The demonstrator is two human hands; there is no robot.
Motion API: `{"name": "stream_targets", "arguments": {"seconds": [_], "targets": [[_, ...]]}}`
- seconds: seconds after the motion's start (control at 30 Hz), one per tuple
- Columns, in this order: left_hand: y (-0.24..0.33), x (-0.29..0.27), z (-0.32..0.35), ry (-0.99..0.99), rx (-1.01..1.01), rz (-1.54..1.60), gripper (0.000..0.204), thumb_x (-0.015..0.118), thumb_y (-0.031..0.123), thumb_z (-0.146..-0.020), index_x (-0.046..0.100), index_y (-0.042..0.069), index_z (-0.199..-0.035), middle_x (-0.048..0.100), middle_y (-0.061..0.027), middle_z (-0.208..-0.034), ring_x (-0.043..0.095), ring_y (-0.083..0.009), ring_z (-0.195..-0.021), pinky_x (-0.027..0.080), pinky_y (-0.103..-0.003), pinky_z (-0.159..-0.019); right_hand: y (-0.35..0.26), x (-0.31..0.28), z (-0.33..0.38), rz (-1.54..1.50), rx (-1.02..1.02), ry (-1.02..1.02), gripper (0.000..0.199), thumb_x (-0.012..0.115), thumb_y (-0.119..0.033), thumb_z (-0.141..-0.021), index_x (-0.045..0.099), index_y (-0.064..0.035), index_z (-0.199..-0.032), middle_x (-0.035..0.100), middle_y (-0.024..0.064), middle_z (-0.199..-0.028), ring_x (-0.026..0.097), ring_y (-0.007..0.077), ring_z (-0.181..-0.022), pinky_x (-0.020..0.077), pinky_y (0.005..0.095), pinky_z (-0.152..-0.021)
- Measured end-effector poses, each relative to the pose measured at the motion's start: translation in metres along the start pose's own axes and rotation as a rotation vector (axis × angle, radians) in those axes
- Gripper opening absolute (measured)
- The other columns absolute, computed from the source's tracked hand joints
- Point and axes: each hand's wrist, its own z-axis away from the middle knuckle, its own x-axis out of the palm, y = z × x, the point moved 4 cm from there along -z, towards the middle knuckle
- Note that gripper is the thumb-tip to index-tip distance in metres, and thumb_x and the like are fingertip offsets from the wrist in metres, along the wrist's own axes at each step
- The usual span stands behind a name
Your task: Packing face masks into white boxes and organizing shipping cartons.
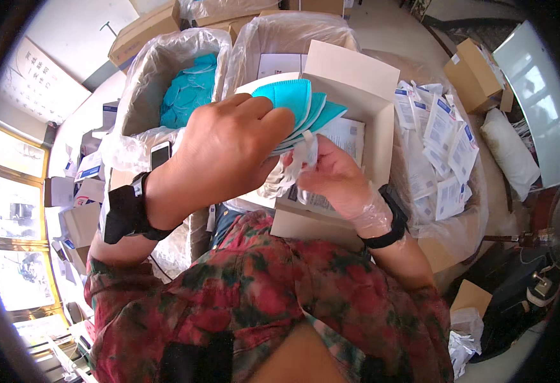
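My left hand (pixel 226 150) is closed around a small fanned stack of teal folded face masks (pixel 286 99), held up over an open carton (pixel 379 137). White elastic ear loops (pixel 304 152) hang from the stack's lower edge. My right hand (pixel 339 182) is beside them, its thumb and fingers bent together on the loops. Flat printed white packets (pixel 344 135) lie inside the carton under my hands. The stack's lower left part is hidden behind my left hand.
To the left, a plastic-lined box holds many loose teal masks (pixel 190 92), with a phone (pixel 160 154) near its front edge. On the right, another lined box holds white printed packets (pixel 443 127). Small cartons (pixel 79 220) pile up at far left; a white sack (pixel 510 153) lies far right.
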Motion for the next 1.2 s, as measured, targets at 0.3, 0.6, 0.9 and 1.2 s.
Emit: {"name": "stream_targets", "arguments": {"seconds": [0.3, 0.6, 0.9, 1.2], "targets": [[-0.008, 0.012, 0.007, -0.027, -0.032, 0.055, 0.034, 0.070, 0.010, -0.058, 0.049, 0.005, -0.084, 0.054, -0.0118, -0.078, 0.058, -0.0345, -0.076, 0.048, -0.045, -0.063, -0.028, -0.014, 0.023, 0.237, 0.101, 0.085, 0.017, 0.051, -0.012, -0.094, 0.058, -0.0002, -0.105, 0.063, 0.0049, -0.089, 0.060, 0.0138, -0.086, 0.0468, 0.0285, -0.079], [0.013, 0.041, 0.013, -0.209, 0.000, 0.408, 0.035, 0.072, 0.018, -0.063, 0.055, 0.004, -0.091, 0.058, -0.0137, -0.080, 0.060, -0.0343, -0.078, 0.049, -0.043, -0.068, -0.084, 0.031, 0.040, 0.639, -0.171, -0.157, 0.023, 0.058, -0.013, -0.090, 0.062, -0.0042, -0.111, 0.064, 0.0013, -0.086, 0.060, 0.0104, -0.075, 0.0465, 0.0268, -0.060], [0.042, 0.001, 0.049, -0.389, 0.390, 0.501, 0.014, 0.059, 0.016, -0.072, 0.051, 0.009, -0.080, 0.049, -0.0042, -0.066, 0.056, -0.0227, -0.057, 0.045, -0.035, -0.048, -0.092, 0.071, 0.071, 1.714, -0.365, -0.589, 0.016, 0.059, -0.023, -0.078, 0.048, -0.0125, -0.073, 0.041, 0.0005, -0.062, 0.049, 0.0170, -0.054, 0.0372, 0.0318, -0.044], [-0.035, -0.056, 0.106, -0.388, 0.066, 0.315, 0.021, 0.066, 0.014, -0.060, 0.053, 0.007, -0.075, 0.053, -0.0066, -0.070, 0.056, -0.0246, -0.058, 0.044, -0.035, -0.048, -0.141, -0.004, 0.127, 1.083, 0.257, -0.273, 0.009, 0.061, -0.018, -0.084, 0.062, -0.0102, -0.088, 0.060, 0.0030, -0.074, 0.059, 0.0154, -0.059, 0.0482, 0.0287, -0.053]]}}
